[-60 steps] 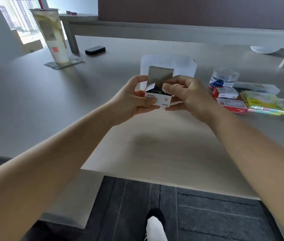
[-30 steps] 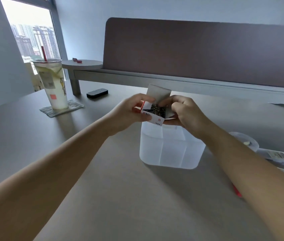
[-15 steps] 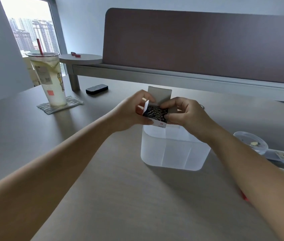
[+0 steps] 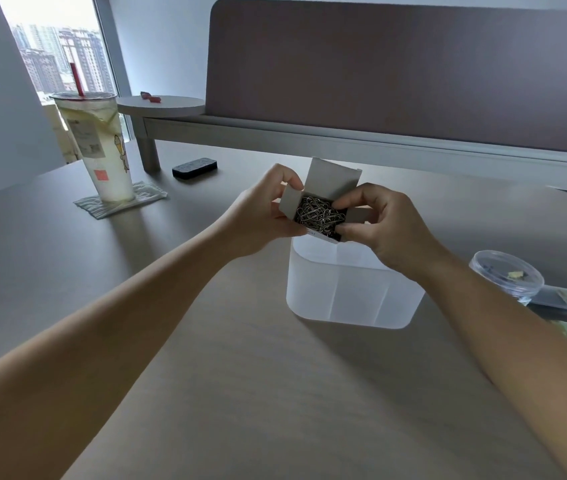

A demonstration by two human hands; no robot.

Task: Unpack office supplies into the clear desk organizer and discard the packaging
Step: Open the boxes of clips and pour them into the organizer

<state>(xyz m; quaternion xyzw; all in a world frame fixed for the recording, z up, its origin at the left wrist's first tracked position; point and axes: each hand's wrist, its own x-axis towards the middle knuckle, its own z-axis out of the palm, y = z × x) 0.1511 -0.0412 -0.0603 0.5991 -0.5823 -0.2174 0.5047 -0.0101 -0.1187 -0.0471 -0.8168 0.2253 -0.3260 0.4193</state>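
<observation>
Just past my forearms, the clear desk organizer stands on the desk. Right above its near rim I hold the small opened box of paper clips between my hands: my left hand grips its left side, my right hand pinches its right flap. Farther left stands an iced drink cup.

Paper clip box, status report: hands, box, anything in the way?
Left hand and right hand both grip the paper clip box. Flaps open, clips showing, held above the clear organizer. Nothing between box and organizer.
</observation>
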